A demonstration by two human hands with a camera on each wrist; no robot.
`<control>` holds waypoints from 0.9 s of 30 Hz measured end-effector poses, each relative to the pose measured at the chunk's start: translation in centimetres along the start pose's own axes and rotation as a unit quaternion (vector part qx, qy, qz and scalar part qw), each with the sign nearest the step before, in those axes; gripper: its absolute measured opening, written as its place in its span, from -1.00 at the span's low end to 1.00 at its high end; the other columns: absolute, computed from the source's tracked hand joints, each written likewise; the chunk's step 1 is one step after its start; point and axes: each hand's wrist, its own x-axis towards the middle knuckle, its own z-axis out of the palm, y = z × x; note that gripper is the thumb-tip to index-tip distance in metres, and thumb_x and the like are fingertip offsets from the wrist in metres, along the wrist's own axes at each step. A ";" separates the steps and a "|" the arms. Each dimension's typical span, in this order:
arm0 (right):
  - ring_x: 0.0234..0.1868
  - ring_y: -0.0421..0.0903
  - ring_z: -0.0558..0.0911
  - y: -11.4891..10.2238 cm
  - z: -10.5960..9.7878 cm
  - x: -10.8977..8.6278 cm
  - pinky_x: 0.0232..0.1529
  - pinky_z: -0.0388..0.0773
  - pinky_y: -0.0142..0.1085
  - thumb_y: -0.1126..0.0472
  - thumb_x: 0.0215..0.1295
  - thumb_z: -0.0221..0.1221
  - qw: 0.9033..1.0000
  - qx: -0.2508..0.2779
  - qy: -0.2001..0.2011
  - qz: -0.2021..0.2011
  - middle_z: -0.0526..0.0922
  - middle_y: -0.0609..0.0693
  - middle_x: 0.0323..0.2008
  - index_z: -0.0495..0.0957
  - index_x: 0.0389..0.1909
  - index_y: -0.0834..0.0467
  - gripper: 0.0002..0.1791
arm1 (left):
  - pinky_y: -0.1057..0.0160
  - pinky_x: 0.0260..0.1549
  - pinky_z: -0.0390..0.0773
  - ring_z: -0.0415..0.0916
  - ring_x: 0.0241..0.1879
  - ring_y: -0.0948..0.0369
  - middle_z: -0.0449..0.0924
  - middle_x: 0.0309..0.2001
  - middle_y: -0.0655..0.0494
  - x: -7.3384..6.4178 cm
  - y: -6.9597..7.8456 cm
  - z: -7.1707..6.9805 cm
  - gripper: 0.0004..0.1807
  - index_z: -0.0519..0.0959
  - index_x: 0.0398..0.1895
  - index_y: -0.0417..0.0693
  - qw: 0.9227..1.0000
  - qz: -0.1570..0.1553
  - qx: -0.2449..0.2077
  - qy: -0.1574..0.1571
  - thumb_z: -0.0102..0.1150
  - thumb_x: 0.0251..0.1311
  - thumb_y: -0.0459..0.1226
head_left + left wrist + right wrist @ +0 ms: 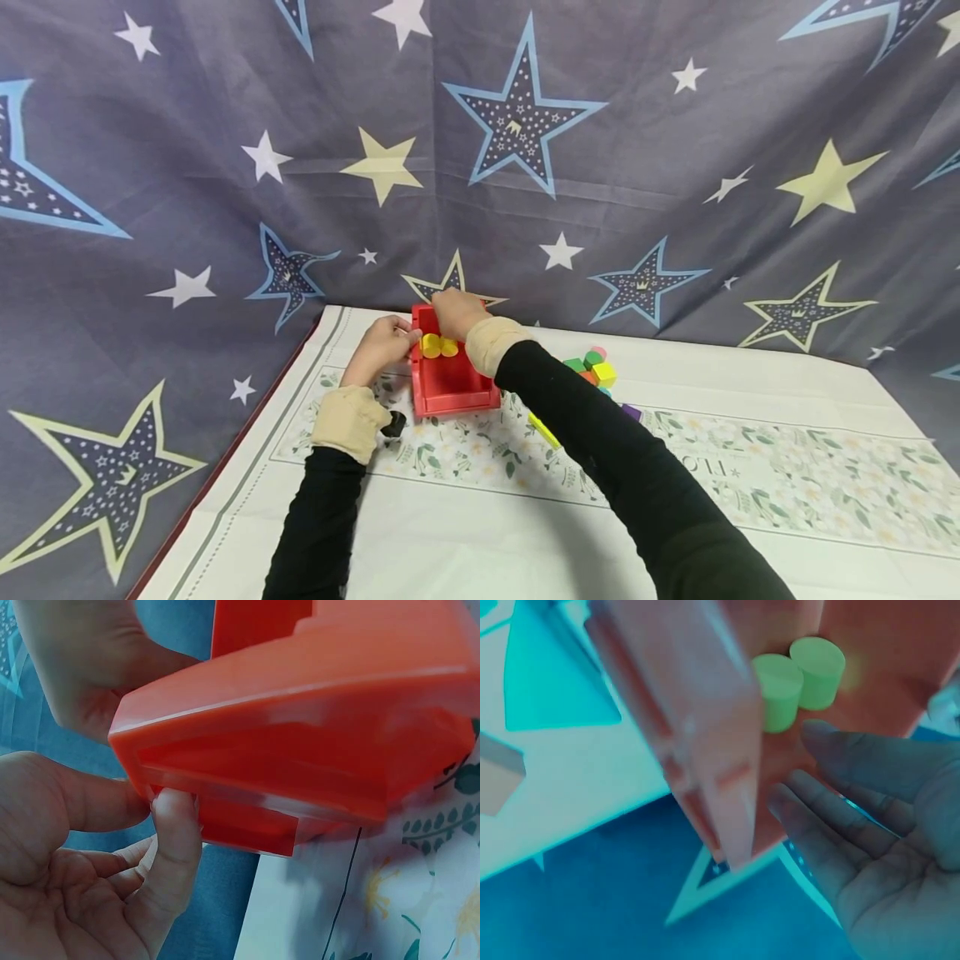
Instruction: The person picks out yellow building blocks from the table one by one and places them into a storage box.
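A red open-topped box (pixel 456 383) lies at the back of the table, its near end lower in the head view. My left hand (pixel 385 343) is at its left wall; in the left wrist view, thumb and a finger pinch the lower edge of the red box (pixel 262 765). Inside, two short yellow cylinder blocks (pixel 819 671) stand side by side. Over the far right corner is my right hand (pixel 459 312). In the right wrist view this hand (pixel 885 825) has its fingers loosely extended, thumb close to the cylinders, holding nothing.
Several coloured blocks, among them a yellow one (pixel 604 374) and a green one (pixel 574 365), lie right of the box, partly behind my right sleeve. A long yellow block (pixel 543 431) lies nearer. A star-patterned curtain (pixel 517 208) hangs right behind the table.
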 end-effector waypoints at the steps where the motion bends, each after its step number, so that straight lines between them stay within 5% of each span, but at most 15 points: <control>1: -0.01 -0.05 0.69 0.2 -0.2 0.0 0.08 0.68 -0.19 0.29 0.41 0.19 1.000 0.000 0.002 0.000 0.71 0.07 0.05 0.61 0.11 0.16 -0.71 | 0.12 -0.20 0.71 0.56 -0.46 0.27 0.55 -0.29 -0.06 0.0 0.0 0.0 -0.69 0.45 0.03 -0.35 1.000 -0.001 0.001 0.001 0.06 0.50 -0.22; 12: -0.35 -0.08 0.60 2.7 -2.6 -1.1 -0.23 0.69 -0.25 0.39 0.34 0.21 0.999 0.029 0.025 -0.020 0.72 0.07 -0.29 0.69 -0.19 0.20 -0.88 | 0.13 -0.20 0.70 0.57 -0.46 0.27 0.56 -0.27 -0.09 0.2 -0.1 0.0 -0.66 0.45 0.06 -0.36 1.000 -0.009 0.009 0.003 0.08 0.49 -0.21; 19: -0.47 -0.10 0.48 5.1 -3.0 -1.9 -0.44 0.51 -0.28 0.43 0.29 0.15 0.998 0.021 0.046 -0.033 0.59 0.00 -0.50 0.68 -0.36 0.22 -0.85 | 0.10 -0.17 0.71 0.56 -0.47 0.27 0.56 -0.27 -0.10 0.2 0.1 0.0 -0.66 0.44 0.07 -0.36 1.000 -0.015 0.003 0.000 0.07 0.49 -0.21; 27: -0.44 -0.07 0.53 7.3 -3.3 -3.7 -0.39 0.51 -0.23 0.46 0.21 0.16 0.996 0.029 0.051 -0.070 0.72 0.06 -0.45 0.75 -0.36 0.23 -0.81 | 0.09 -0.17 0.67 0.54 -0.43 0.23 0.53 -0.25 -0.09 0.0 0.1 0.2 -0.67 0.45 0.06 -0.34 1.000 -0.010 0.010 0.006 0.07 0.49 -0.20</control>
